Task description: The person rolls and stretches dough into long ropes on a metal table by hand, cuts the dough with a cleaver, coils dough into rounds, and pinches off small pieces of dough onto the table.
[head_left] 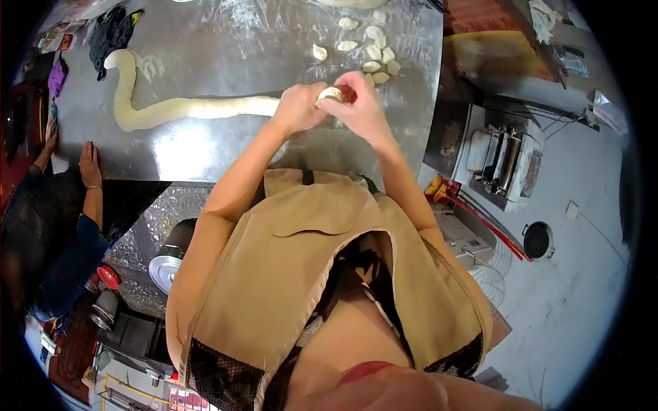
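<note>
A long rope of pale dough [199, 108] lies on the metal table [233, 147], curving up at its left end. Its right end runs into my left hand [301, 108], whose fingers are wrapped round it. Against that hand, my right hand [361, 109] has its thumb and fingers closed on the dough's end [330, 94]. Small torn dough pieces [373, 51] are scattered beyond my hands, towards the table's far right.
At the left edge another person [90, 164] rests a hand on the table. A dark cloth [111, 38] lies at the far left. A larger dough mass [349, 3] shows at the top edge. Right of the table stands a roller machine [506, 159].
</note>
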### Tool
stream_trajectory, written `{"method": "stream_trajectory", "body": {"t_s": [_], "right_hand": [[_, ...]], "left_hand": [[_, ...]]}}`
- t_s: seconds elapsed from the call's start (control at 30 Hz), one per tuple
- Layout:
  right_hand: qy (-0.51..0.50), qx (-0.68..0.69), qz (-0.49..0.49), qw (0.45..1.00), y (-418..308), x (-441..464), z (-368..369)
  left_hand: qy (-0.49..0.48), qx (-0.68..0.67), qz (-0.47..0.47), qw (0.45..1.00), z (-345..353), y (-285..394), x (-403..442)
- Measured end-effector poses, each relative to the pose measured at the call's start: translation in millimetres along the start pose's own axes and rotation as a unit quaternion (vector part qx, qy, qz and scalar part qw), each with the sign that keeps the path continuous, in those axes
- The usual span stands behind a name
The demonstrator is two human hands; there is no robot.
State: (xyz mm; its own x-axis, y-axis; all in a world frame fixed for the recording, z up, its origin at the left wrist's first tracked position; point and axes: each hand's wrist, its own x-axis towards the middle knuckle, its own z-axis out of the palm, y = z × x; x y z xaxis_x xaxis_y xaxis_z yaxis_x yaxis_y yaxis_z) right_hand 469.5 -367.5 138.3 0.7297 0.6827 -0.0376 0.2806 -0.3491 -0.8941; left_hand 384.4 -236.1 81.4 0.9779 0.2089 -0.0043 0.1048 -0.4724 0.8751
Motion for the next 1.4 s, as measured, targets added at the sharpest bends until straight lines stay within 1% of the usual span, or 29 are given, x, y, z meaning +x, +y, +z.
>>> {"method": "stream_trajectory", "body": {"t_s": [0.03,0.07,0.2,0.27,0.3,0.37,0.4,0.47,0.5,0.53,0.57,0.6,0.67,0.7,0.77,0.8,0.83,0.87,0.9,0.97,1.03,1.13,1.17,1.2,1.23,1.3,1.33,1.37,1.4], "right_hand": [[0.065,-0.147,-0.094,0.983,-3,3,2],[0.035,-0.18,-0.085,0.979,0,3,5],[0.048,-0.223,-0.098,0.969,22,12,18],[0.047,-0.183,0.078,0.979,47,25,19],[0.003,-0.358,0.138,0.924,72,45,21],[0.033,-0.347,0.219,0.912,109,57,11],[0.032,-0.344,0.211,0.914,103,60,8],[0.025,-0.41,0.177,0.894,71,38,-3],[0.023,-0.412,0.177,0.894,53,25,-7],[-0.052,-0.241,0.158,0.956,35,16,-13],[-0.128,-0.059,0.138,0.98,26,5,-16],[-0.164,0.109,0.105,0.975,22,-7,-6],[-0.156,0.074,0.12,0.978,15,-10,-10],[-0.152,0.04,0.121,0.98,12,-5,-13],[-0.122,0.088,0.099,0.984,10,-4,-13],[-0.1,0.08,0.082,0.988,6,-2,-13],[-0.077,0.073,0.063,0.992,1,4,-12],[-0.032,0.04,0.003,0.999,-5,7,-9],[-0.033,0.04,0.002,0.999,-3,12,-7],[-0.016,-0.216,-0.115,0.969,0,25,-5],[0.021,-0.203,-0.143,0.969,9,35,9],[0.061,-0.184,-0.028,0.981,36,77,20],[0.068,-0.297,-0.012,0.952,59,105,30],[0.062,-0.309,0.047,0.948,81,127,35],[0.047,-0.321,0.106,0.94,86,138,34],[0.059,-0.37,0.094,0.922,85,145,33],[0.067,-0.423,0.101,0.898,78,130,29],[0.066,-0.423,0.101,0.898,68,114,22],[-0.034,-0.224,0.123,0.966,52,96,13]], "left_hand": [[-0.001,0.005,-0.006,1.0,2,-3,3],[-0.003,0.009,-0.011,1.0,6,-4,4],[0.014,-0.025,-0.02,0.999,8,2,6],[0.005,-0.015,-0.117,0.993,11,13,1],[0.023,0.011,-0.041,0.999,21,23,-14],[-0.15,-0.047,-0.079,0.984,11,70,-30],[-0.143,-0.042,-0.081,0.986,8,59,-27],[0.054,-0.114,-0.006,0.992,6,26,-27],[-0.004,-0.121,-0.063,0.991,1,16,-26],[-0.002,-0.12,-0.043,0.992,4,-2,-21],[-0.003,-0.122,-0.027,0.992,12,-15,-21],[-0.007,-0.125,-0.029,0.992,12,-11,-20],[0.004,-0.209,0.063,0.976,7,12,-15],[0.006,-0.212,0.063,0.975,2,15,-12],[-0.073,-0.093,-0.04,0.992,-11,12,-8],[-0.005,-0.061,0.017,0.998,-7,9,-5],[-0.004,-0.058,0.019,0.998,-7,5,1],[-0.001,-0.021,0.01,1.0,-6,1,5],[0.002,0.016,-0.001,1.0,-8,3,9],[-0.007,0.01,-0.019,1.0,-13,8,16],[-0.009,0.004,-0.038,0.999,-17,10,21],[0.025,0.074,-0.064,0.995,-26,13,25],[0.04,0.003,-0.011,0.999,-19,28,13],[0.006,-0.031,0.101,0.994,-19,53,4],[-0.059,0.01,0.069,0.996,-21,62,-2],[0.053,-0.095,0.019,0.994,-23,35,-3],[0.067,-0.105,-0.021,0.992,-30,22,-3],[0.043,-0.096,-0.101,0.989,-34,14,-4],[0.056,-0.099,-0.084,0.99,-30,-4,-4]]}}
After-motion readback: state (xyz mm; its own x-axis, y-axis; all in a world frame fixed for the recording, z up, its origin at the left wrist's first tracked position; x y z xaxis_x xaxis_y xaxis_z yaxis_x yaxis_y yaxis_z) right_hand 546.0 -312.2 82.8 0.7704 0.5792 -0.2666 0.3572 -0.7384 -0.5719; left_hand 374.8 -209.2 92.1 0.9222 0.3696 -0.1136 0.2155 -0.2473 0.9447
